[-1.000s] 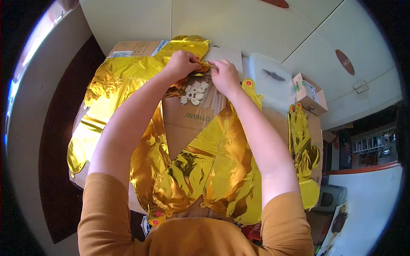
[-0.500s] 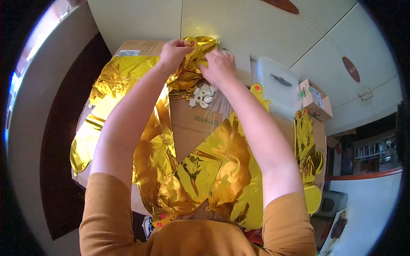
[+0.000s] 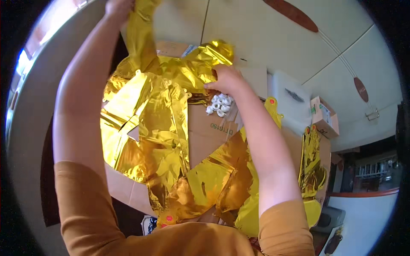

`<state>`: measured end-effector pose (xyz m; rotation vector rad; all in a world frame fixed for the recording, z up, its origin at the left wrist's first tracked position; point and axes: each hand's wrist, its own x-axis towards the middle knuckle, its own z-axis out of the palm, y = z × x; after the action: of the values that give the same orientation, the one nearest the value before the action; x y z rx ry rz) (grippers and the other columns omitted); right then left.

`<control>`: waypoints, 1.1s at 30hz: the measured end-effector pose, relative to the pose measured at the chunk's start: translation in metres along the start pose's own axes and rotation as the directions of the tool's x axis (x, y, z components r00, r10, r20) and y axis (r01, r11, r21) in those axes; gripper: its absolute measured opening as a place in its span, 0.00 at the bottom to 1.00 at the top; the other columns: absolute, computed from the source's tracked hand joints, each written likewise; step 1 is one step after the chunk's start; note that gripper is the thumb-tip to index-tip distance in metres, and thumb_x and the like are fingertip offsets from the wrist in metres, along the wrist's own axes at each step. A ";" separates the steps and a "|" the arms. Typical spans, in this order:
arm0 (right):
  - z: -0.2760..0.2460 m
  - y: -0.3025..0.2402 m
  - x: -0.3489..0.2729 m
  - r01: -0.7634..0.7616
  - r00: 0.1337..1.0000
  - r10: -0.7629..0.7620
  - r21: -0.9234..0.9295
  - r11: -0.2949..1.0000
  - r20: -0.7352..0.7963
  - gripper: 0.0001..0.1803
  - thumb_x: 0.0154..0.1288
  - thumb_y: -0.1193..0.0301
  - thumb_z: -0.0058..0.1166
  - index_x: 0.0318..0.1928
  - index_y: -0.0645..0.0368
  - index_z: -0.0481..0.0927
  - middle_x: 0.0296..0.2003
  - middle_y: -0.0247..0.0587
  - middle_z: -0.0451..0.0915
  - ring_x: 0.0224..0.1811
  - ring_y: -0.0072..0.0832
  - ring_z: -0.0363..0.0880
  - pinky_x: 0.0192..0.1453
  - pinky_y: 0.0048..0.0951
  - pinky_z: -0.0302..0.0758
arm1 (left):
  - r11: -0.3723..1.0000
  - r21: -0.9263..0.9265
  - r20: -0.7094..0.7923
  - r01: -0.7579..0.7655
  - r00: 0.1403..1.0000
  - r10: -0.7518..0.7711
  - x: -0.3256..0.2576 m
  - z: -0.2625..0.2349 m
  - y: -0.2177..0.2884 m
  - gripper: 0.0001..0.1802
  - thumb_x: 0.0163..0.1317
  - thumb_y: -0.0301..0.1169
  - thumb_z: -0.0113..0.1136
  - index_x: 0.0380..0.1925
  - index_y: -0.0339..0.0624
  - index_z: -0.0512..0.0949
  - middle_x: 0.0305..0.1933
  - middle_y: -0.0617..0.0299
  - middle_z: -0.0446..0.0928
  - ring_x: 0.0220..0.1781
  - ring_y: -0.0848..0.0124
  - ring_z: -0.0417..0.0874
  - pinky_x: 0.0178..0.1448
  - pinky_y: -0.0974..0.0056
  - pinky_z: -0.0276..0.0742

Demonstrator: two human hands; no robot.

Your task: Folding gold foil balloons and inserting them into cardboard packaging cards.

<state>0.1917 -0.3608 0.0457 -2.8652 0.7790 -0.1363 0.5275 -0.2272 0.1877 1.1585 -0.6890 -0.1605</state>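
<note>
Since half a second ago, the left hand (image 3: pixel 119 8) has swung up and out to the far left of my feed, and a long shiny gold foil piece (image 3: pixel 143 40) now stretches up to it where that foil had been bunched between both hands. To me, that means the foil is being drawn out rather than worked at close quarters. The whole scene also sits further right, so I take it that the head view has turned. I see the left arm reaching long, nearly straight; its hand is blurred and cut by the upper edge, so I can't see the fingers, but with the foil rising to it I judge it closed on that piece. The right arm slants inward, its bare right hand (image 3: pixel 229 80) half spread, thumb and fingers apart at the edge of a crumpled gold foil fold (image 3: pixel 194 70); I see no firm pinch there. I can't tell whether fold and raised length are one piece. Just below that hand lie a cluster of small white rings (image 3: pixel 219 105) and thin clear plastic strips (image 3: pixel 232 116), on the brown cardboard surface (image 3: pixel 207 143), with wide flat gold foil sheets (image 3: pixel 168 132) spread nearer the body.
</note>
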 end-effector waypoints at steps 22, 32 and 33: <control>-0.249 -0.094 -0.190 0.501 0.788 -0.392 0.123 0.857 -0.475 0.41 0.53 0.62 0.77 0.64 0.64 0.74 0.58 0.46 0.80 0.65 0.35 0.74 0.71 0.37 0.67 | 0.929 0.253 0.865 -0.268 0.493 -0.093 -0.252 0.077 0.272 0.28 0.66 0.27 0.63 0.65 0.33 0.69 0.52 0.52 0.82 0.53 0.68 0.84 0.61 0.62 0.81; -0.323 -0.014 -0.352 0.241 0.944 -0.073 0.522 0.818 -0.322 0.09 0.68 0.76 0.63 0.48 0.61 0.87 0.42 0.33 0.88 0.44 0.19 0.85 0.52 0.22 0.80 | 0.983 0.109 0.909 -0.148 0.415 -0.038 -0.323 0.133 0.122 0.23 0.57 0.34 0.73 0.53 0.41 0.82 0.42 0.58 0.86 0.46 0.71 0.84 0.53 0.63 0.81; -0.323 -0.011 -0.360 0.240 0.938 -0.062 0.511 0.825 -0.340 0.09 0.68 0.76 0.63 0.48 0.62 0.87 0.42 0.33 0.88 0.44 0.19 0.85 0.52 0.21 0.80 | 0.961 0.238 0.897 -0.144 0.413 -0.160 -0.334 0.153 0.093 0.22 0.57 0.35 0.73 0.51 0.43 0.83 0.42 0.57 0.86 0.48 0.72 0.84 0.53 0.62 0.80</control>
<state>-0.1550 -0.2126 0.3488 -2.3657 0.4481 -0.7248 0.1561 -0.1560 0.1651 1.3036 -1.7574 -0.7878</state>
